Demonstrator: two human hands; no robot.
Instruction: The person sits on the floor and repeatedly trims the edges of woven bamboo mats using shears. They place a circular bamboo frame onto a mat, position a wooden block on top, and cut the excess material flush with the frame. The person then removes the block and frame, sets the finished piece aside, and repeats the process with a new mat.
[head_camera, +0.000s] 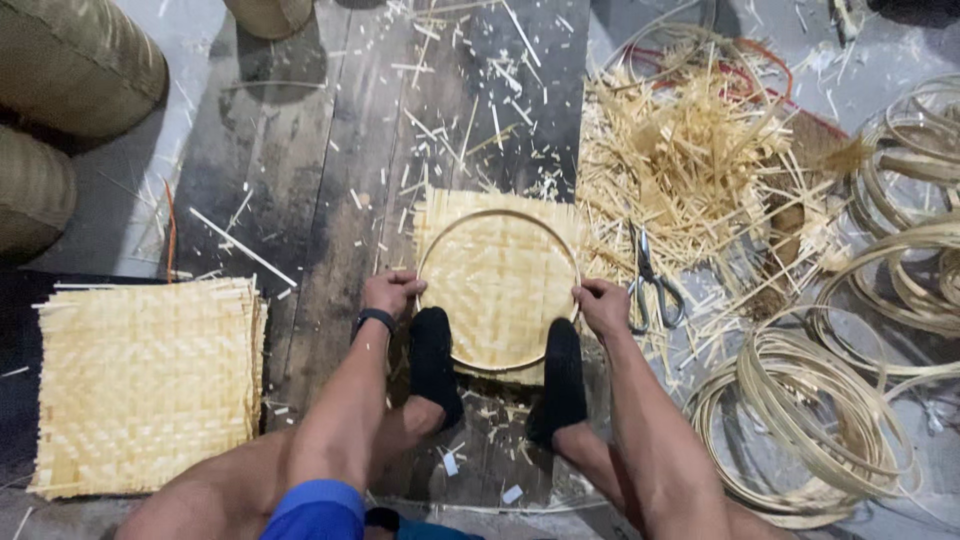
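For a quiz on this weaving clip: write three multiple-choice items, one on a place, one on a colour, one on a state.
1. Where do the steel scissors lie?
A. On the stack of square woven mats
B. On the floor beside the right hand
C. Between the feet

2. What colour are the socks on the person's feet?
A. White
B. Red
C. Black

3. How do the hands stand on the round bamboo hoop?
A. Both grip it, one on each side
B. Only the left hand grips it
C. Neither touches it

Answers: 1 B, the scissors rest just outside the right hand. 2 C, both socks are black. 3 A, the left hand and the right hand hold opposite sides of the hoop on the pale woven mat.
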